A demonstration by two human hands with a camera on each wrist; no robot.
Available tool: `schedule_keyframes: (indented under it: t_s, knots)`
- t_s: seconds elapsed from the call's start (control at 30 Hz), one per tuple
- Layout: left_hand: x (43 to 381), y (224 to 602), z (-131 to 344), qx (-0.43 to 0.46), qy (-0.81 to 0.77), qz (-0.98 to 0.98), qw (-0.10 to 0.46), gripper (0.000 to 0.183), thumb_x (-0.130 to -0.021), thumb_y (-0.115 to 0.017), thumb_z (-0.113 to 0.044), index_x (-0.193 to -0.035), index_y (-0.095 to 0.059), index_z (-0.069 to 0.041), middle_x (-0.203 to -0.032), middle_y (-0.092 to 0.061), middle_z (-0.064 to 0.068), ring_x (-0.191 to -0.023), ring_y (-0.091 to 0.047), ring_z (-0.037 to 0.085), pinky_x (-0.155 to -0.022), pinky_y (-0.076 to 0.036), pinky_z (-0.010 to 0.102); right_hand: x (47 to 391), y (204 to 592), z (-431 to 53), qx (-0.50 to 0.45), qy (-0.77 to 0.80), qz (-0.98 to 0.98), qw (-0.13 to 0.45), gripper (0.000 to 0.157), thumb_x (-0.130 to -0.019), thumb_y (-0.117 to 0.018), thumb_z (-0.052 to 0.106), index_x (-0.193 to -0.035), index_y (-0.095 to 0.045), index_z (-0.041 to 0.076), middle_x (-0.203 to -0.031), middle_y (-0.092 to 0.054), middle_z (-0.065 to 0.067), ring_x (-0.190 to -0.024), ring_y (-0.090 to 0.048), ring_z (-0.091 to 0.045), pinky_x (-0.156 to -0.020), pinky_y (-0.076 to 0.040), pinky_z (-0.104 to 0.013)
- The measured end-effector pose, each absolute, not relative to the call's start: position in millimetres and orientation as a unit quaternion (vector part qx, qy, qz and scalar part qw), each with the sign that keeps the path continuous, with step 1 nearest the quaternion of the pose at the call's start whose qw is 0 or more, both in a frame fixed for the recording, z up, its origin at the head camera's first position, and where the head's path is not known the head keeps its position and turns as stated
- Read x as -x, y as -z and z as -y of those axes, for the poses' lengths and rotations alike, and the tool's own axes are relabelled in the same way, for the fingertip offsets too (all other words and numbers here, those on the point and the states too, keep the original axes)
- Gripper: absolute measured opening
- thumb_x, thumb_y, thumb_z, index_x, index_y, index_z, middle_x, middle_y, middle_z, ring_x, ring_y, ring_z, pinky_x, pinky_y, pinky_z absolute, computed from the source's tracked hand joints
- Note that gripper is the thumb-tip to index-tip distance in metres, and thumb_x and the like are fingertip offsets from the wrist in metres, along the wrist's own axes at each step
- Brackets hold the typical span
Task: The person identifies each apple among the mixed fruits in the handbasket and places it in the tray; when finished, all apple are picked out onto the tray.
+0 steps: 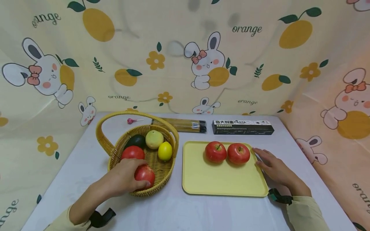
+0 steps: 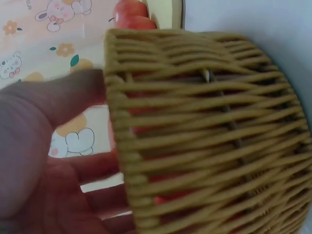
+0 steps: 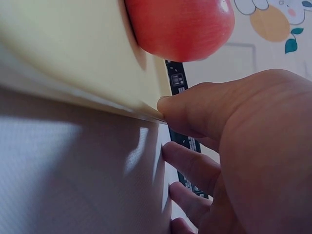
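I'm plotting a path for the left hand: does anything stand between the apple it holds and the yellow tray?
Yes: the apple in the left hand is inside the wicker basket, whose right side stands between it and the yellow tray. Beyond that side, nothing visible blocks the way.

The head camera looks forward and down from above and behind the fingers, far enough back to take in much of the worktop. The left wrist camera sits close to the left fingers, facing the outside of the basket; the right one, close to the right fingers, faces along the tray. Head shares basket and tray with them respectively.
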State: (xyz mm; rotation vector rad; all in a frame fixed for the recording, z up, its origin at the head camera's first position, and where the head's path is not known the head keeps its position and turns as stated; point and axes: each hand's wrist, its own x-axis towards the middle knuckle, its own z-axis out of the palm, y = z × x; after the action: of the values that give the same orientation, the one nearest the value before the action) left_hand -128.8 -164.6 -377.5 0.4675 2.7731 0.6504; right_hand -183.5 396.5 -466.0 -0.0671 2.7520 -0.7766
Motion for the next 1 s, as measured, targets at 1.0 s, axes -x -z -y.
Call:
schedule_keyframes:
  t_s: [1.0]
  knots:
    - [125.5,363.9,80.4,-0.338,-0.491,-0.803,0.002,0.074,-0.083,-0.099,-0.030,-0.148,-0.067,-0.015,-0.142,-0.073,-0.001,-0.122,-0.072,0.014,-0.098,-0.063,0.026,183.0,465.1,-396.8,0.034,0.269,-0.953,0.135,0.076,-0.111,-0.063,0.042,-0.174,-0.031,0.014,-0.174,-0.027,-0.035,-0.159,-0.015,-0.065,-0.114,-0.024,-0.089]
